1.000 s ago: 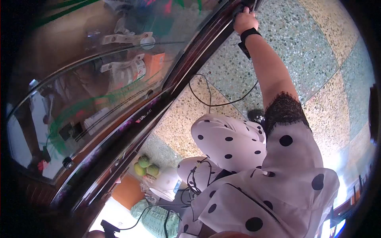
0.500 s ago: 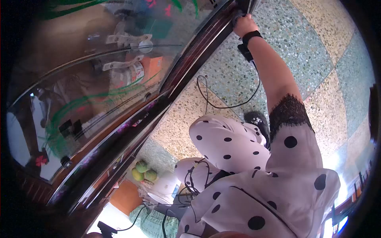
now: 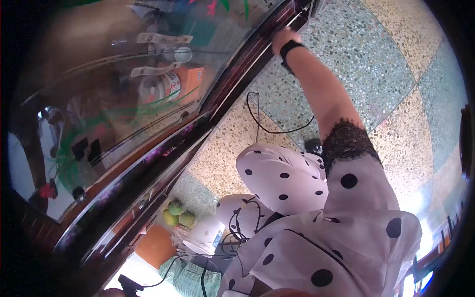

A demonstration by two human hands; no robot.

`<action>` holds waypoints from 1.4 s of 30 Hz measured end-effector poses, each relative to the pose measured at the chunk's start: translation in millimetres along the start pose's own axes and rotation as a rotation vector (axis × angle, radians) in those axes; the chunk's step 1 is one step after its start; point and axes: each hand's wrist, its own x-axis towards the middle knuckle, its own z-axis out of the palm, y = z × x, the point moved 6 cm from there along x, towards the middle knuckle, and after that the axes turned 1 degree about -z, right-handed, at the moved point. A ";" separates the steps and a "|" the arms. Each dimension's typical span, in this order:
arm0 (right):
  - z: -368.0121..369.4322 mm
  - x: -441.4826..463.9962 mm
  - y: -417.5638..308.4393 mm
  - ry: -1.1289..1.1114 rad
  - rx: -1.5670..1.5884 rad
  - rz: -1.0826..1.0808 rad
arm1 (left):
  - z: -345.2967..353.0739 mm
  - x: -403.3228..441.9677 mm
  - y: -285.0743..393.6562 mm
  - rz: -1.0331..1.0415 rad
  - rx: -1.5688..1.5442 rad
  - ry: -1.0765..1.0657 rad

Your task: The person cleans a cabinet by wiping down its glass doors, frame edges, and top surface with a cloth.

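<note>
My right hand point(image 3: 286, 40), with a black band at the wrist, is against the dark wooden edge point(image 3: 257, 49) of the glass-topped table, near its upper corner. Blur and the edge hide its fingers, so I cannot tell if it holds anything. At the bottom left border, a sliver of skin beside a black device point(image 3: 129, 284) on a cable appears to be my left hand point(image 3: 115, 292); its fingers are out of view.
Under the table's glass point(image 3: 123, 109) are a jar point(image 3: 158, 88) and an orange box point(image 3: 190, 84). Round green fruits point(image 3: 175, 207), a white container point(image 3: 204, 232) and an orange object point(image 3: 156, 245) are at the lower left. A black cable point(image 3: 282, 132) loops over the speckled floor point(image 3: 356, 54).
My right hand has moved left and down along the table edge, away from the dark part at the corner that it was touching. The glass top has shifted slightly in view.
</note>
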 end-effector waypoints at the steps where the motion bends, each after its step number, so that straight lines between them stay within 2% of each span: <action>1: 5.3 -5.8 -13.1 -0.026 0.141 0.035 | 1.0 0.5 4.5 0.014 -0.036 -0.024; 2: 27.5 8.4 -35.5 0.067 0.078 -0.022 | 1.3 0.2 8.5 0.025 -0.070 -0.045; 3: 36.5 2.0 -50.7 0.018 0.135 -0.048 | 0.3 0.4 10.9 0.034 -0.084 -0.045; 4: 48.1 -1.9 -72.0 -0.034 -0.012 -0.198 | -1.0 -0.7 13.4 0.042 -0.094 -0.058; 6: 59.6 -9.1 -71.5 -0.060 0.203 -0.094 | -12.1 -0.7 7.2 0.040 -0.016 0.031; 8: 94.6 42.1 -50.1 0.039 0.352 0.088 | -26.3 0.0 -6.8 0.030 0.154 0.181; 9: 49.8 -2.4 -35.3 0.058 0.116 -0.035 | -41.9 -0.8 -27.0 0.036 0.171 0.245; 10: 52.5 10.3 -4.7 0.155 0.365 0.182 | -55.3 -0.3 -44.6 0.007 0.182 0.278; 11: 61.4 35.4 28.1 0.246 0.457 0.372 | -60.2 -0.9 -50.9 -0.008 0.188 0.283; 12: 84.4 84.5 65.2 0.400 0.482 0.389 | -61.5 -1.3 -53.6 -0.024 0.191 0.276; 13: 50.0 37.9 82.6 0.440 0.690 0.540 | -62.7 -2.3 -54.5 -0.035 0.194 0.265; 15: 53.1 52.3 79.7 0.461 0.437 0.441 | -62.7 -2.9 -55.2 -0.056 0.199 0.243; 16: 62.7 56.9 72.3 0.456 0.464 0.444 | -63.8 -2.3 -55.7 -0.062 0.202 0.238; 18: 54.7 30.3 22.6 0.438 0.385 0.337 | -63.4 -2.8 -59.2 -0.072 0.204 0.225; 19: 58.4 22.3 -2.9 0.360 0.419 0.275 | -63.5 -1.6 -60.3 -0.075 0.206 0.216; 20: 72.6 29.1 -24.4 0.394 0.425 0.287 | -64.6 -0.8 -61.6 -0.079 0.213 0.208; 22: 69.5 4.1 -69.2 0.314 0.495 0.251 | -68.7 -0.2 -65.0 -0.085 0.212 0.210; 23: 75.0 1.4 -98.1 0.187 0.296 0.151 | -71.3 -0.2 -66.4 -0.087 0.213 0.209; 25: 82.5 -16.4 -144.4 0.128 0.285 0.036 | -75.7 0.8 -69.5 -0.093 0.214 0.203; 27: 110.2 -11.0 -190.4 0.168 0.431 0.017 | -82.2 0.5 -75.7 -0.095 0.212 0.209; 28: 135.9 2.6 -215.2 0.195 0.631 0.072 | -84.7 1.3 -78.8 -0.096 0.213 0.207; 29: 106.6 -37.1 -216.3 0.175 0.749 0.062 | -88.6 1.7 -81.4 -0.096 0.214 0.207; 34: 227.9 23.6 -346.8 0.138 0.886 0.023 | -100.4 2.5 -87.8 -0.113 0.241 0.231; 36: 220.8 20.9 -341.4 0.156 0.919 0.010 | -93.9 1.1 -83.4 -0.118 0.298 0.247; 38: 190.6 3.2 -345.0 -0.151 0.423 -0.650 | -77.8 -6.1 -60.1 -0.093 0.491 0.350; 39: 155.5 -35.5 -296.8 -0.064 0.612 -0.701 | -62.8 -9.6 -43.5 -0.137 0.476 0.344; 40: 119.0 -73.6 -259.1 -0.162 0.720 -0.600 | -53.3 -9.8 -31.2 -0.188 0.463 0.334; 42: 147.9 -80.1 -213.5 -0.437 1.550 -0.367 | -39.3 -8.1 -13.7 -0.132 0.411 0.284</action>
